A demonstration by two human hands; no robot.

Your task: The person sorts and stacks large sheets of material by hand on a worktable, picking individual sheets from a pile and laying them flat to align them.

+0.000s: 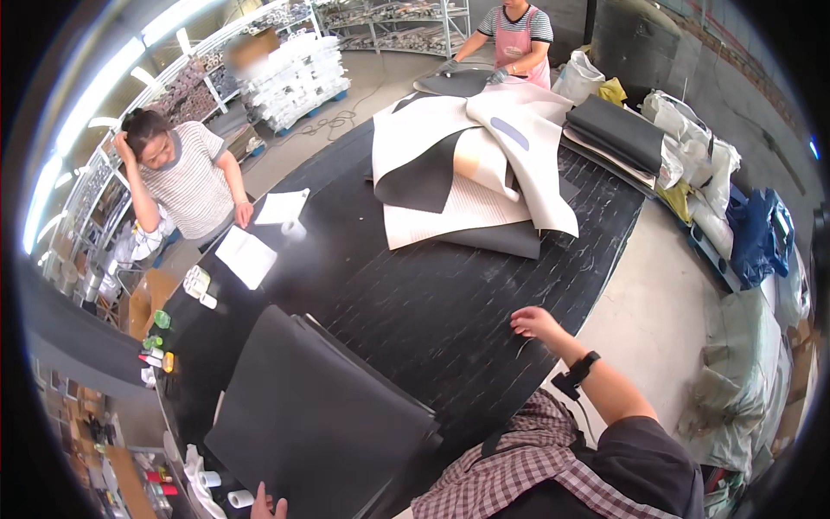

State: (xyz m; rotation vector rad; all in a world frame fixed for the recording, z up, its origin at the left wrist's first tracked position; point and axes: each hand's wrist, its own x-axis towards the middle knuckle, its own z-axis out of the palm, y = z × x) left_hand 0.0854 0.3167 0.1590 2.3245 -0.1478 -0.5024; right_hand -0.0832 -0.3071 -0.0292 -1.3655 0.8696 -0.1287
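A stack of dark grey sheets [316, 415] lies on the near left part of the black table, its edges slightly uneven. My left hand [270, 503] is at the stack's near edge, fingers apart and pointing up. Only its fingers show at the lower rim, and I cannot tell whether they touch the sheets. My right hand [534, 323] hovers by the table's right side, fingers loosely bent and apart, with nothing visible in them. A black band [575, 374] circles that forearm. Farther off is a loose pile of curled pale and black sheets [471, 169].
A person [194, 173] stands at the left with a hand by white papers [246, 257]. Another person [519, 43] in gloves handles a dark sheet at the far end. More folded black sheets [616, 131] lie far right. White rolls [240, 499] and small bottles [169, 362] line the left edge.
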